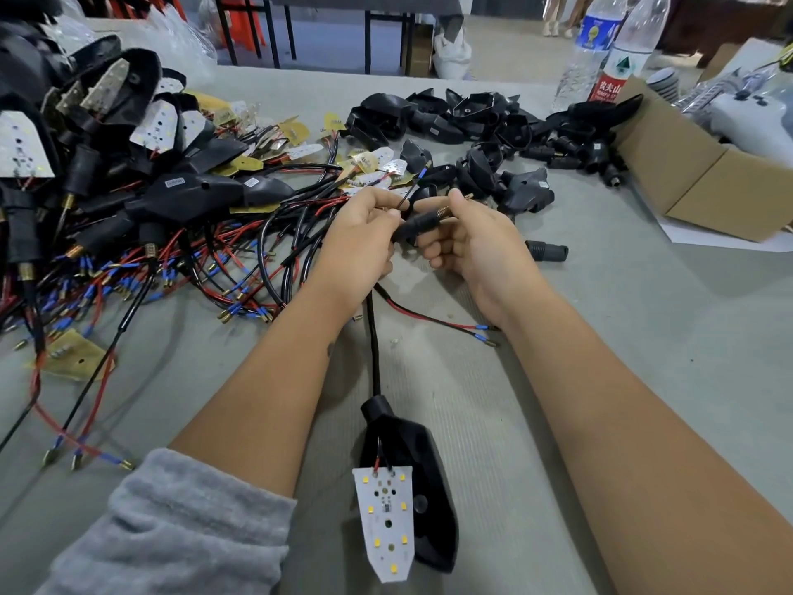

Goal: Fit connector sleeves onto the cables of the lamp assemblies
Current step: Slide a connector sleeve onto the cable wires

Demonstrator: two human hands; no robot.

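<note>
Sleeve fitting at a grey counter [600, 337] in a workshop room.

A heap of lamp assemblies [107, 165] covers the counter's left; black housings [472, 122] lie beyond the hands, beside a cardboard box [695, 173] and two water bottles [618, 53] with a red label in Chinese characters. One lamp assembly [399, 500] lies near, LED board toward the viewer, its cable [374, 337] running away to the hands. The left hand [360, 238] pinches a thin wire; the right hand [467, 238] grips a connector sleeve [418, 225], its long axis tilted up to the right. A spare sleeve [548, 252] lies right.

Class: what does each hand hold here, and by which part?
Right hand grips the black connector sleeve around its body; left hand pinches the thin black wire near its end.
</note>
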